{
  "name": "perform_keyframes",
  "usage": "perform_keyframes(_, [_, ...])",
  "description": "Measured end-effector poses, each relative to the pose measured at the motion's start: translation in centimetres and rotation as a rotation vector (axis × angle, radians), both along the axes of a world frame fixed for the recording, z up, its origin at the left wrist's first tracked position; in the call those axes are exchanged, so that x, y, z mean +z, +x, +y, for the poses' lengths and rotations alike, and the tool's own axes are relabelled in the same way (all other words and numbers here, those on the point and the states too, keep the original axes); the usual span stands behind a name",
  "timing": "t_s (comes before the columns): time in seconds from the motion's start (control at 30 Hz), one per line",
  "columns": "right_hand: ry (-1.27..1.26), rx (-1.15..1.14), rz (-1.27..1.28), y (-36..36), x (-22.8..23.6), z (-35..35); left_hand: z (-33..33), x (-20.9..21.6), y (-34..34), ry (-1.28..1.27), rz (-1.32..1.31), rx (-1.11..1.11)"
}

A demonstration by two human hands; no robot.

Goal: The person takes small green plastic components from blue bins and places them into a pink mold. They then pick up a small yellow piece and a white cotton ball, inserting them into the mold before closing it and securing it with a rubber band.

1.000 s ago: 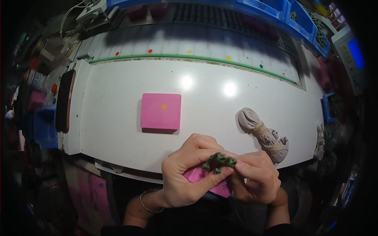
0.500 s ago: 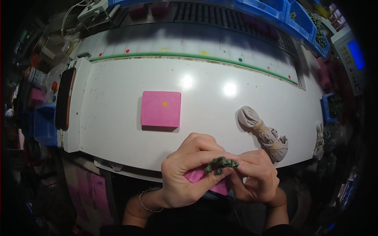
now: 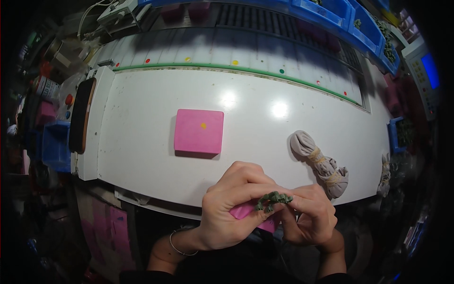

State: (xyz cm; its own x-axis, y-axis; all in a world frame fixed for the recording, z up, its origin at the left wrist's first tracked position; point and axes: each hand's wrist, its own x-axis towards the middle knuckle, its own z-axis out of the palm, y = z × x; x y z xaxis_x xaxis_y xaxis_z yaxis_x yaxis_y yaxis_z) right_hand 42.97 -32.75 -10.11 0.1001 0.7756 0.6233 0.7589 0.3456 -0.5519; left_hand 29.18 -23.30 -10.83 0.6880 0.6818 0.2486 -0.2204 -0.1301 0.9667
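Observation:
My left hand (image 3: 227,208) is closed around a soft-looking pink piece (image 3: 242,210), most of it hidden by the fingers. A small dark-green knobbly piece (image 3: 274,200) shows at the top, between my two hands. The closed fingers of my right hand (image 3: 312,215) meet its right end. Another pink part (image 3: 267,225) shows below, between the hands; I cannot tell whether it joins the first. Beyond my hands a square pink block (image 3: 199,131) with a yellow spot lies flat on the white table (image 3: 142,104).
On the right lies a rolled beige cloth (image 3: 321,163) tied with yellowish bands. A pale belt (image 3: 213,47) with coloured dots runs behind a green strip. Blue bins (image 3: 371,35) stand back right, a phone (image 3: 84,116) at left, a blue-screened device (image 3: 423,71) at far right.
The whole view has shifted slightly, so table, block and cloth appear a little to the right. My hands keep the same grip on the pink and green pieces.

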Motion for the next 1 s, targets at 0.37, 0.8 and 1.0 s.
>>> perform_keyframes(0.37, [-0.561, 0.080, 0.687, 0.2, 2.2, 0.5, 0.8, -1.0, -0.5, 0.142, -0.012, 0.053])
perform_keyframes(0.8, [-1.099, 0.368, 0.124, 1.6, 0.8, 0.3, 2.6, -0.4, -3.1, -0.171, 0.029, 0.077])
perform_keyframes(1.0, [-0.930, 0.242, 0.131, 1.2, 3.9, 2.1, 3.3, 0.3, -3.7, 0.132, 0.069, 0.135])
